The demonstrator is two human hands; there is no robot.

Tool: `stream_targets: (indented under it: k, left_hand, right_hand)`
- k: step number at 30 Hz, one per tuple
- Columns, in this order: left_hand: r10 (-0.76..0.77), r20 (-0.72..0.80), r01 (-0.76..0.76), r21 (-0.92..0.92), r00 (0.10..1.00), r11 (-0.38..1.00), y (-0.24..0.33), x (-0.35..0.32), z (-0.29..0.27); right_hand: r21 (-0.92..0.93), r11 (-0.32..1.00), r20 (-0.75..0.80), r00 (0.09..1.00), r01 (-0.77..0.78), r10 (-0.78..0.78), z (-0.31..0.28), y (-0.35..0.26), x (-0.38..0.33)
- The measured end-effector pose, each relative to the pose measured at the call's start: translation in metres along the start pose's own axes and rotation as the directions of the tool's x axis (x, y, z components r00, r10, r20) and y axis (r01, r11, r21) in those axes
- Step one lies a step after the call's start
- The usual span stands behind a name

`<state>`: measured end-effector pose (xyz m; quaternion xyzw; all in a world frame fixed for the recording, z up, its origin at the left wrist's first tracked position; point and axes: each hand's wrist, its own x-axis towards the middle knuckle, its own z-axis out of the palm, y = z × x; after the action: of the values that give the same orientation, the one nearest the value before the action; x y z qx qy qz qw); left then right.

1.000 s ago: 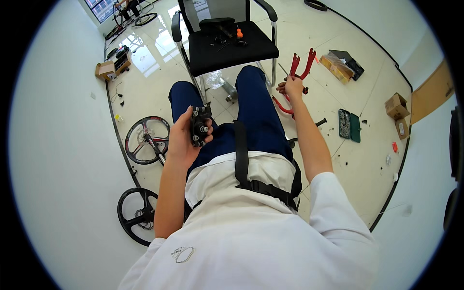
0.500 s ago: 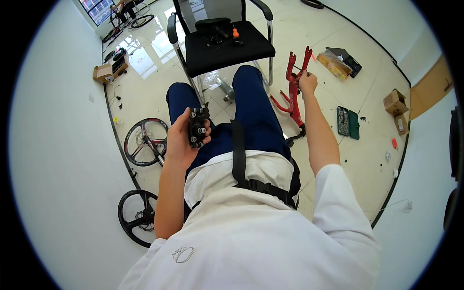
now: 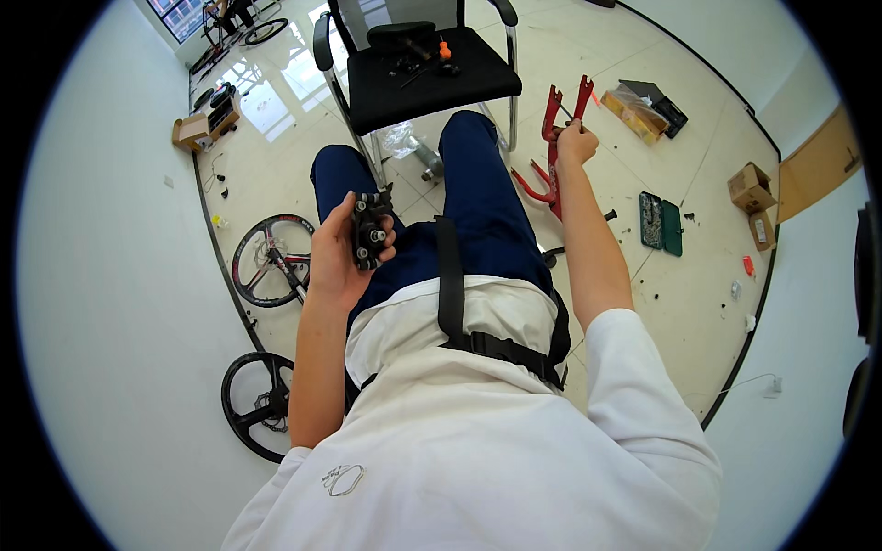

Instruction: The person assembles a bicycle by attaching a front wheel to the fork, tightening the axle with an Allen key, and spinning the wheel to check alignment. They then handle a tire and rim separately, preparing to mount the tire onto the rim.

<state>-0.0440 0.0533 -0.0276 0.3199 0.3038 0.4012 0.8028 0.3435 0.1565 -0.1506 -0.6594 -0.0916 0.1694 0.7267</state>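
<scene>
My left hand is closed around a black brake caliper with several silver bolt heads, above my left thigh. My right arm reaches forward. My right hand is closed at the upper part of a red bicycle frame, its fingers pinching a thin dark rod that shows between the two forked ends. The rod's exact kind is too small to tell. My forearm and hand hide part of the frame.
A black chair ahead holds a saddle and an orange-handled screwdriver. Wheels lie on the left. A green case, a yellow package and cardboard boxes sit on the right. A person is far left.
The view has shifted slightly. The thin rod at my right hand stands at a different angle beside the red frame. My left hand keeps its hold on the caliper, which has tilted a little.
</scene>
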Motion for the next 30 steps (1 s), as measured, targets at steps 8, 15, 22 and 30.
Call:
stream_targets:
  k: [8,15,22,30]
  left_hand:
    - [0.007,-0.009,-0.007,0.005,1.000,1.000,0.002,-0.002,0.000]
    - [0.023,-0.013,-0.023,-0.002,1.000,1.000,0.005,-0.003,-0.001]
    - [0.013,-0.020,-0.012,0.017,1.000,1.000,0.004,-0.003,-0.002]
    - [0.018,-0.025,-0.018,0.021,1.000,1.000,0.005,-0.001,-0.003]
  right_hand:
    - [0.720,0.562,0.054,0.840,-0.407,0.540,0.039,-0.005,-0.031]
    - [0.903,0.046,0.319,0.737,-0.428,0.596,0.063,-0.003,-0.016]
    - [0.828,0.128,0.475,0.804,-0.546,0.358,0.087,0.010,-0.020]
    - [0.653,0.499,0.410,0.821,-0.569,0.398,0.087,0.026,0.021]
